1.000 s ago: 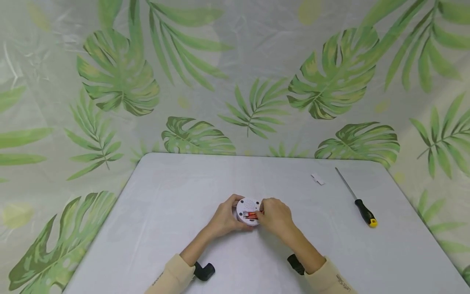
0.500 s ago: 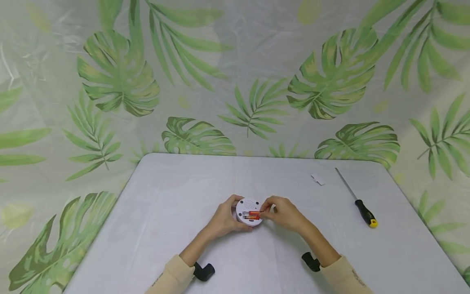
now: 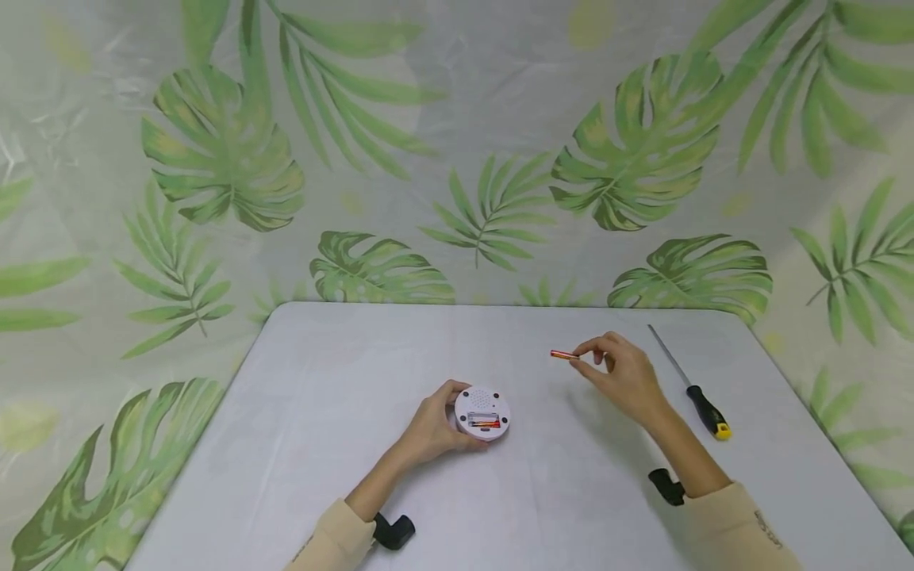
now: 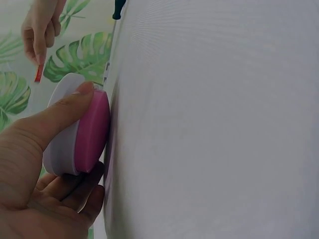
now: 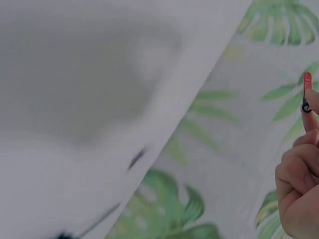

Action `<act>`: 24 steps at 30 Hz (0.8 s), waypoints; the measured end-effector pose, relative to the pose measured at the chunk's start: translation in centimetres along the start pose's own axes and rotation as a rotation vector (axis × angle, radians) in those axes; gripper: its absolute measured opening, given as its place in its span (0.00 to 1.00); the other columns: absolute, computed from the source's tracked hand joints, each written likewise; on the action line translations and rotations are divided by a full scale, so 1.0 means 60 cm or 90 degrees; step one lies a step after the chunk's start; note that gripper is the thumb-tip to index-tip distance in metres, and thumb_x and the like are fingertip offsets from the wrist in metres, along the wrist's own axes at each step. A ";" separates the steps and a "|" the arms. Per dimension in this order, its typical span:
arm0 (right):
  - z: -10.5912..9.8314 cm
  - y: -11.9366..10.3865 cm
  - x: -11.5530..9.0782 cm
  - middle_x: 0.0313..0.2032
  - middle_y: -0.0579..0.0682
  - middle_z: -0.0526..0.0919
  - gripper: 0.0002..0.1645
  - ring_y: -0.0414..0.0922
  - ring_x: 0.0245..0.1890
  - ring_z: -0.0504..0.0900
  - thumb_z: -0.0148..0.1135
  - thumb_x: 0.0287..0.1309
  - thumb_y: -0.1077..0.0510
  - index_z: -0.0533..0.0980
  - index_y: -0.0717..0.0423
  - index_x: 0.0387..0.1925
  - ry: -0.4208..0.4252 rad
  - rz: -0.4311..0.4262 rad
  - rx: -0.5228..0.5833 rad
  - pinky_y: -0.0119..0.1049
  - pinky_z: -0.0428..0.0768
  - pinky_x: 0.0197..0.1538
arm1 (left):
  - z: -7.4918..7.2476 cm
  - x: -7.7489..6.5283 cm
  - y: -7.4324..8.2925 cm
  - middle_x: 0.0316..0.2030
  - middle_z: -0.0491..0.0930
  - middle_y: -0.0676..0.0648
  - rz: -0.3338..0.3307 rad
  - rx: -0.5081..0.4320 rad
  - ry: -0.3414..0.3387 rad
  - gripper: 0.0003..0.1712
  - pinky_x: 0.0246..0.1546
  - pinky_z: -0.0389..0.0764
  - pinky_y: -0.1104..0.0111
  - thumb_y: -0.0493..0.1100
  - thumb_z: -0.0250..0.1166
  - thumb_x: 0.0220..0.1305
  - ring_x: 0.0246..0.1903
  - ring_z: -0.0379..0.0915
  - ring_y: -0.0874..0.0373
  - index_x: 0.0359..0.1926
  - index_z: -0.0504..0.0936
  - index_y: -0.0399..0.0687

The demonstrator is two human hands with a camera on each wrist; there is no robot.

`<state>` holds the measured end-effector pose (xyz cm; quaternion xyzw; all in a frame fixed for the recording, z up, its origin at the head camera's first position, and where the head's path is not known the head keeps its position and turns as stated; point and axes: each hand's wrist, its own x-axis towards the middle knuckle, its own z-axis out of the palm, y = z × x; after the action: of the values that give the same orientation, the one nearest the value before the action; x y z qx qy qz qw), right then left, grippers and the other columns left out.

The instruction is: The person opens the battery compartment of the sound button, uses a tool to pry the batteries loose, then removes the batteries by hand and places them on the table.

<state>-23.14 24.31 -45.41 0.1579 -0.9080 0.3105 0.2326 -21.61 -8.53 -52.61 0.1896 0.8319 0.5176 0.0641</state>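
Note:
My left hand grips a round white device by its sides, its perforated underside facing up. In the left wrist view the device's other half is pink, close over the table, and the left thumb lies across its edge. A red battery sits in the near slot of its open battery compartment; the far slot is bare. Off to the right, raised above the table, my right hand pinches another red battery between thumb and fingertips. That battery points out past the fingers in the right wrist view.
On the right of the white table lies a screwdriver with a black and yellow handle. A small dark blurred piece lies near the table's edge in the right wrist view. Leaf-patterned cloth hangs behind.
My right hand has drawn one battery out of the compartment and carried it up and to the right. The small white piece at the back is now hidden behind it. My left hand holds nearly still.

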 end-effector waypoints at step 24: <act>-0.193 0.378 0.002 0.23 0.51 0.85 0.29 0.47 0.23 0.74 0.63 0.65 0.42 0.83 0.65 0.50 -0.039 0.538 -0.130 0.41 0.71 0.25 | 0.003 -0.001 -0.003 0.54 0.87 0.55 -0.008 -0.013 -0.008 0.51 0.65 0.69 0.55 0.45 0.89 0.35 0.56 0.77 0.58 0.64 0.74 0.53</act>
<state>-29.28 48.83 -48.36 -0.2422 -0.9255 0.2821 0.0721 -21.53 -8.50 -52.86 0.1871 0.8272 0.5245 0.0741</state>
